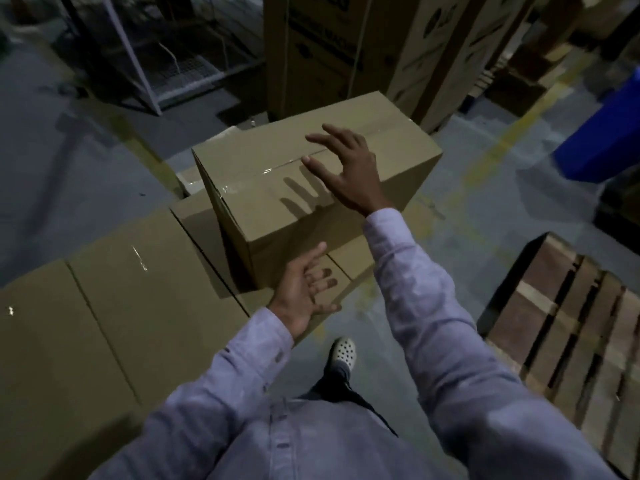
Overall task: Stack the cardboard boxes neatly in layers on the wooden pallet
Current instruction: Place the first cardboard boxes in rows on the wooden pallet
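The box (pixel 270 199) sat on a row of lower boxes (pixel 121 289), left of the empty-slatted pallet (pixel 571 323). The right hand (pixel 346 174) hovered over its top, fingers spread, holding nothing. The left hand (pixel 304 289), fingers loose and empty, was near the box's near bottom corner.

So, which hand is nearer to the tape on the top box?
Right. The right hand hovers just over the tape, fingers spread; the left hand is lower, by the near bottom corner of the box.
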A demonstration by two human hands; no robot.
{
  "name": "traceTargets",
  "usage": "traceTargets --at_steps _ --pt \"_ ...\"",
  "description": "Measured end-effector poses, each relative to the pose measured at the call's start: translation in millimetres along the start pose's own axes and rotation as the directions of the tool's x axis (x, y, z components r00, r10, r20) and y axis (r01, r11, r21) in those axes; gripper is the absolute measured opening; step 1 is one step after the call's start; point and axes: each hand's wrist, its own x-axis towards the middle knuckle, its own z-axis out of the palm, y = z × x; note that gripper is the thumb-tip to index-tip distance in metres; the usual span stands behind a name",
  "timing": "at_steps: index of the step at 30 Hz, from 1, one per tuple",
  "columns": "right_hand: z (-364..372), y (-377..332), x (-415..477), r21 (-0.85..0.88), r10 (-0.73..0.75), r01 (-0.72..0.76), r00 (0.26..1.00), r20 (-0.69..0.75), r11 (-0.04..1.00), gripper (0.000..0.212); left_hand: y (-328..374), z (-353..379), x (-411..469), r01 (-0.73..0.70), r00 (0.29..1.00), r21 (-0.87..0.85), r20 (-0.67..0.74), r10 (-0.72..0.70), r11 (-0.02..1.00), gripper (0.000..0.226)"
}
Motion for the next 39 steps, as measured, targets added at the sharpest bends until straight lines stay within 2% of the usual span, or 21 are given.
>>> traceTargets --at_steps 3,5,10,14,16,20,23,25,28,30,32,36,39 --pt "5.5 25.6 73.0 -0.054 -0.075 0.087 0.978 0.196 0.995 0.063 12.2 43.7 27.9 0.050 0.999 -0.052 -0.011 -0.050 0.997 0.107" --pt "11.8 42.5 113.8 -0.095 -0.072 0.107 0.946 0.315 0.990 0.067 25.7 71.6 46.7 0.034 0.998 -0.120 -0.044 -0.039 0.992 0.117" --pt "24.0 77.5 178.4 -0.130 -0.023 0.098 0.874 0.485 0.987 0.074 54.2 102.2 94.4 -0.043 0.979 -0.358 -0.201 -0.032 0.933 0.106" --pt "47.1 93.9 198.3 -0.219 0.008 0.160 0.788 0.615 0.963 0.087 60.2 101.7 124.3 -0.121 0.960 -0.459 -0.279 -0.013 0.880 0.080" --pt "58.3 100.7 203.7 -0.240 0.018 0.169 0.783 0.622 0.956 0.095 58.8 100.3 130.8 -0.159 0.948 -0.459 -0.318 0.005 0.874 0.068" --pt "56.4 103.9 211.7 -0.290 0.021 0.194 0.799 0.601 0.937 0.093 65.3 83.0 127.5 -0.231 0.907 -0.355 -0.414 0.069 0.906 0.052" --pt "43.8 108.0 212.6 -0.295 0.067 0.143 0.797 0.600 0.945 0.087 82.9 58.9 119.8 -0.255 0.865 -0.243 -0.490 0.108 0.936 0.039" --pt "36.9 113.4 215.5 -0.261 0.086 0.101 0.782 0.617 0.960 0.086 96.7 44.1 113.1 -0.285 0.806 -0.143 -0.572 0.156 0.948 0.052" --pt "21.6 116.0 204.8 -0.184 0.071 0.062 0.767 0.638 0.981 0.087 120.4 22.2 106.6 -0.388 0.684 0.066 -0.648 0.336 0.919 0.076" --pt "13.0 118.9 191.2 -0.170 0.078 0.038 0.776 0.626 0.985 0.088 142.3 6.9 108.9 -0.423 0.617 0.243 -0.629 0.473 0.873 0.088" --pt "6.4 119.7 174.2 -0.171 0.090 0.013 0.806 0.585 0.985 0.091 164.0 -4.8 115.5 -0.397 0.583 0.387 -0.594 0.554 0.832 0.098" --pt "16.8 125.5 135.0 -0.166 0.136 -0.052 0.826 0.546 0.985 0.093 180.2 -28.5 140.2 -0.311 0.615 0.494 -0.547 0.568 0.812 0.104" --pt "25.1 132.5 98.8 -0.008 0.122 -0.138 0.841 0.527 0.990 0.092 173.7 -57.8 158.1 -0.320 0.650 0.502 -0.500 0.572 0.803 0.110"
